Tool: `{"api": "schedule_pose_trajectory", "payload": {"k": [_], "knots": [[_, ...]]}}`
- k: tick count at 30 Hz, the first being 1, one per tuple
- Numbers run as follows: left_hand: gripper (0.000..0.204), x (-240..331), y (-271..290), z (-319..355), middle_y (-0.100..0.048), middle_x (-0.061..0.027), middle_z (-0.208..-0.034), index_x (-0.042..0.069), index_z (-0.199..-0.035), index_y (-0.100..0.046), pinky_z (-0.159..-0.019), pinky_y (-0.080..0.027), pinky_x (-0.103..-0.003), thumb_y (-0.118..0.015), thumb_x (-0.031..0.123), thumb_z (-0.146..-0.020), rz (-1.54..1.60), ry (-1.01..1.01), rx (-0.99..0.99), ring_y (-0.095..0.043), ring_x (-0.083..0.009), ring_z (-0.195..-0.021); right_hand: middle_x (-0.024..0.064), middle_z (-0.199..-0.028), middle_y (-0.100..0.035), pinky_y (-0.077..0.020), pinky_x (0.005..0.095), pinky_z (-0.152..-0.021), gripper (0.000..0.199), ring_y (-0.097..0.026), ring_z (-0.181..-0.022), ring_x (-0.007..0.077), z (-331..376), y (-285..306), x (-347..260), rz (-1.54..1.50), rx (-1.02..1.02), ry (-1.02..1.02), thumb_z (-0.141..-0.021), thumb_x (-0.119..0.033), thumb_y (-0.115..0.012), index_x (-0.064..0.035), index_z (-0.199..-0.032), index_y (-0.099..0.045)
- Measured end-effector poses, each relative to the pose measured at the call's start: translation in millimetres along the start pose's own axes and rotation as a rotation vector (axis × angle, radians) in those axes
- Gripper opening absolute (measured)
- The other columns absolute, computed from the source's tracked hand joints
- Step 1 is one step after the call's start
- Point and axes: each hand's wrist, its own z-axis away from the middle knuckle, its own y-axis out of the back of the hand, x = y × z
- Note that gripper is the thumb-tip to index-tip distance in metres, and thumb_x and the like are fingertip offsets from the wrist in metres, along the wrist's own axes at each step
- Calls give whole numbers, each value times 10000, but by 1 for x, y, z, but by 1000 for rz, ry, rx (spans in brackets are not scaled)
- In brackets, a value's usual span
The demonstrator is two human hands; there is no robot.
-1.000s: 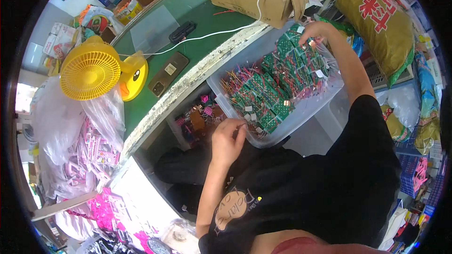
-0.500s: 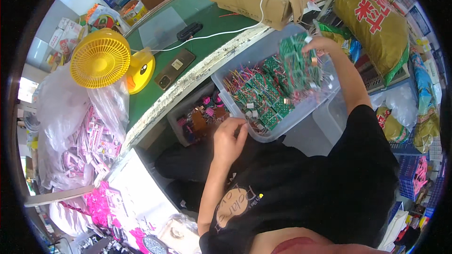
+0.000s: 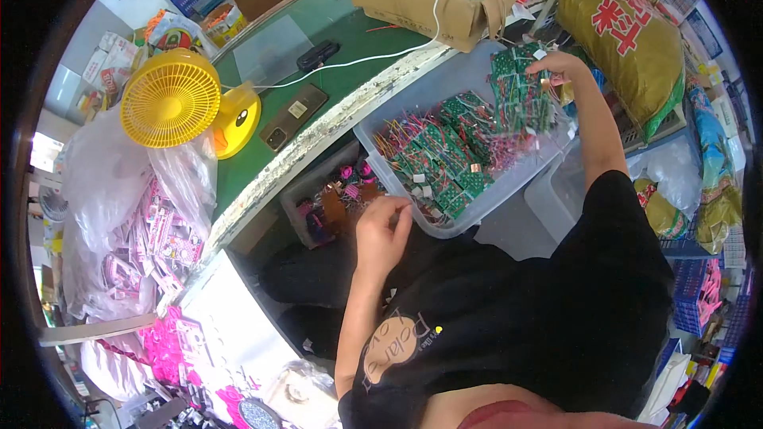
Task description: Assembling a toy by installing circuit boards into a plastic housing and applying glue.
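Works beside a green table (image 3: 230, 179) with a chipped white edge, bent into an arc by the lens. Reaches with the right arm (image 3: 602, 127) over a clear plastic tub (image 3: 509, 191), set just beside that edge. Has a bulging gold-and-green sack (image 3: 640, 75) near this arm on the right, and a cloudy plastic bag (image 3: 95, 183) well apart on the left, next to pink printed parts (image 3: 163, 230). Has an open cardboard box (image 3: 405, 4) at the far part of the table and a yellow fan (image 3: 169, 99) toward its left end. Has a smaller bin (image 3: 290, 210) of mixed pieces (image 3: 338, 202) below the table edge, left of the tub.

Has green circuit boards (image 3: 445, 151) piled in the tub among thin coloured wires (image 3: 509, 155). Holds a bundle of green boards (image 3: 513, 83) raised over the tub's far right part, wires trailing below. Pinches this bundle near its upper right side with the right hand (image 3: 564, 67), fingers closed on it. Holds the left hand (image 3: 383, 230) at the tub's near left corner, fingers loosely curled, thumb near the forefinger; cannot tell a light touch on the rim from a grip. Has a phone (image 3: 294, 117) lying on the table, near a small black device (image 3: 318, 56), and small white blocks (image 3: 420, 179) among the piled boards
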Motion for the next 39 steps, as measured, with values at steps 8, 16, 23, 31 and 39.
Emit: {"api": "schedule_pose_trajectory", "payload": {"k": [8,16,23,31,39], "knots": [[78,4,0,1,-674,-117,-857,-23,-926,-677,-660,-494,-296,-670,35,-874,-18,19,-9,-639,-201,-716,105,-1247,-616,-542,294,-655,360,-649,-749,169,14,-84,6,243,5,31,-738,-339,-814,-89,-986,-741],[77,8,3,4,-666,-115,-837,-29,-923,-674,-645,-482,-282,-662,36,-884,2,64,22,-619,-181,-688,59,-1161,-648,-533,269,-631,327,-668,-836,185,-27,-55,29,-144,44,-82,-702,-294,-860,-150,-976,-754],[79,15,1,6,-670,-122,-847,-24,-926,-673,-683,-491,-294,-660,40,-881,-16,58,-11,-641,-205,-729,45,-1031,-627,-498,268,-569,270,-594,-719,154,-27,-51,36,-141,-103,-23,-730,-309,-847,-165,-936,-748],[83,16,-3,3,-679,-140,-878,-15,-927,-675,-739,-514,-330,-663,46,-871,-40,32,-13,-669,-265,-804,1,-1112,-644,-484,283,-722,318,-543,-973,117,-1,10,42,-182,-164,86,-766,-364,-811,-146,-990,-756],[88,13,-9,-1,-676,-140,-888,2,-927,-679,-707,-533,-347,-679,64,-866,-43,8,-39,-676,-279,-798,31,-1118,-661,-498,333,-809,368,-566,-1098,187,-2,-51,40,-57,-86,17,-715,-366,-836,-167,-1011,-747]]}}
